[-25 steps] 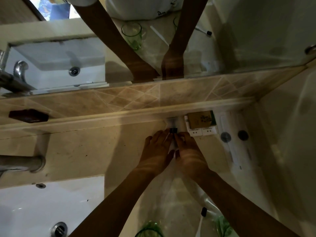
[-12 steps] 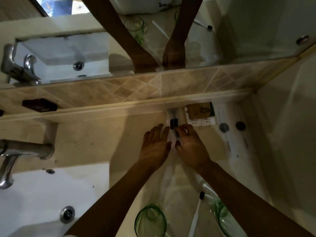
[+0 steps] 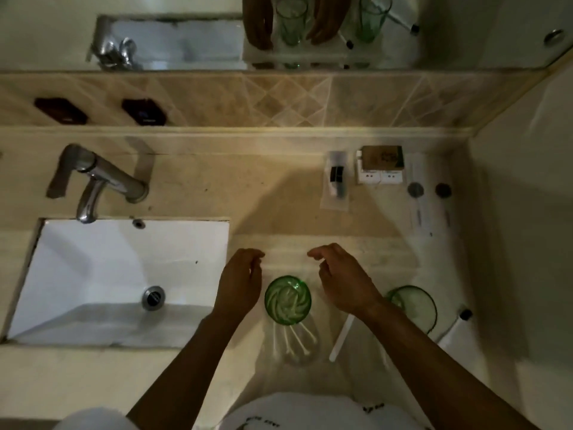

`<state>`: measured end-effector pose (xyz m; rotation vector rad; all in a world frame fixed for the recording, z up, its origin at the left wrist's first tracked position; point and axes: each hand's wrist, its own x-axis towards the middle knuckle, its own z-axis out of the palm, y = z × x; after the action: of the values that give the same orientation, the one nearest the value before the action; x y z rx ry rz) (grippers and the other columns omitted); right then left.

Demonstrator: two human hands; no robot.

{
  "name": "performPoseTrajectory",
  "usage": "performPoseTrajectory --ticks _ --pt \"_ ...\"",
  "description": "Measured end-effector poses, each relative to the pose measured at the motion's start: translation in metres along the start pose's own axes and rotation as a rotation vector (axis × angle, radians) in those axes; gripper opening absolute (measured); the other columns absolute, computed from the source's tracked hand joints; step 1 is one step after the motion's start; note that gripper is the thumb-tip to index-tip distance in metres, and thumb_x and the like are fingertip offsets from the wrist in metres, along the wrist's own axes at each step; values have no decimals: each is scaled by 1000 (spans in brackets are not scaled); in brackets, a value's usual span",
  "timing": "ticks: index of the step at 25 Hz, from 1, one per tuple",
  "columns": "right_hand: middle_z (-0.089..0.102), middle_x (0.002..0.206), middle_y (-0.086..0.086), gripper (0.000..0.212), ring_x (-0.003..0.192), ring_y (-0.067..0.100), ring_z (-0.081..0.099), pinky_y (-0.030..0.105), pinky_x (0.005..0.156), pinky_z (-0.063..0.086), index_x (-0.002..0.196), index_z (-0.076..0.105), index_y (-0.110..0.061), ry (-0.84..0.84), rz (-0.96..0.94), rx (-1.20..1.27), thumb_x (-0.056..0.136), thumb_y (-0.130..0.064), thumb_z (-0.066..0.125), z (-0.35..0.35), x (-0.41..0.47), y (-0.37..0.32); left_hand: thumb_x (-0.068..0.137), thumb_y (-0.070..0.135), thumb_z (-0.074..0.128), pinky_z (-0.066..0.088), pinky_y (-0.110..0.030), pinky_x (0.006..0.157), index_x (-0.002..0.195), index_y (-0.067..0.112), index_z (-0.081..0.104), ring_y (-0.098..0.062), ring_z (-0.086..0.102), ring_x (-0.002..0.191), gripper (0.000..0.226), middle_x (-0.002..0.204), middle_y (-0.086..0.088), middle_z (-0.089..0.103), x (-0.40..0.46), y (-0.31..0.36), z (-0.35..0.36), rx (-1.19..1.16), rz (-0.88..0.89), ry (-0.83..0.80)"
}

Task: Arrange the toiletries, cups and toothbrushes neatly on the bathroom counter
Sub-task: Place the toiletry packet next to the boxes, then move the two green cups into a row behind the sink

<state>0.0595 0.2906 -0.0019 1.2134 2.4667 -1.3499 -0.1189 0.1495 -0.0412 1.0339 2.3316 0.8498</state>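
Left hand [image 3: 238,283] and right hand [image 3: 344,280] loosely curled, empty, flanking upright green glass cup [image 3: 287,300], seemingly swirl-ribbed

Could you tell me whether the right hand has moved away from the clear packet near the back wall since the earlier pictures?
Yes. The right hand has drawn back from the clear packet toward the person, and now hangs beside the green cup.

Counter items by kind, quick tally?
Green glass cups: 2
Toothbrushes: 2
Clear sachet with black-banded item: 1
Brown box: 1
White boxes under it: 2
Total: 8
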Motion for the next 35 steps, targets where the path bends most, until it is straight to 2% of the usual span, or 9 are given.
performPoseTrajectory --ticks 9,12,15,17,20,25,28,32,35 --pt "56 126 1 49 105 15 59 26 89 47 135 50 -20 27 181 158 90 0 46 49 -63 6 88 -1 64 61 -50 77 104 24 67 -19 72 87 30 96 5 73 -81 -16 -1 -430 -351 -61" --pt "59 123 0 50 101 16 63 25 86 48 135 50 -23 47 216 200 89 -3 51 59 -75 2 86 1 68 61 -42 82 112 22 65 -11 71 90 34 103 6 73 -88 -14 -1 -434 -341 -92" --pt "62 120 -3 51 94 15 66 20 75 47 133 51 -25 69 260 273 87 -3 57 70 -80 -2 85 -2 67 57 -19 79 116 19 63 -5 68 97 38 112 4 70 -90 -9 -5 -445 -309 -125" --pt "65 120 -2 49 97 17 68 28 76 54 127 55 -26 134 286 390 85 -1 62 77 -82 -5 84 -7 64 53 -10 73 117 18 61 -7 67 104 42 117 3 67 -90 -6 -6 -470 -307 -156" --pt "66 117 -2 48 97 15 69 39 77 58 119 59 -27 208 359 604 82 3 65 89 -80 -12 83 -12 62 55 -19 82 114 20 60 -8 66 108 46 119 4 66 -87 -1 -7 -541 -322 -200" --pt "66 109 -8 50 92 18 69 51 84 58 116 60 -25 295 396 696 77 6 66 96 -68 -22 81 -14 61 59 -42 91 103 28 61 -10 70 101 47 112 7 69 -79 -1 -2 -581 -328 -191" --pt "65 107 -13 53 96 13 67 46 86 58 116 60 -26 302 359 637 76 7 68 89 -46 -24 82 -13 61 58 -45 93 107 25 62 -11 70 103 46 113 8 69 -65 0 -1 -595 -347 -157" --pt "68 107 -6 56 95 -5 64 11 76 50 122 61 -15 278 272 530 73 10 69 73 -10 -27 83 -15 58 56 -42 97 116 18 61 -5 68 104 47 117 6 68 -32 9 -4 -601 -354 -110" --pt "67 105 -4 55 96 6 65 16 79 51 122 61 -12 286 255 556 73 12 68 56 24 -32 84 -16 56 55 -43 97 121 13 60 -6 67 105 48 122 0 68 3 17 -4 -617 -364 -90"
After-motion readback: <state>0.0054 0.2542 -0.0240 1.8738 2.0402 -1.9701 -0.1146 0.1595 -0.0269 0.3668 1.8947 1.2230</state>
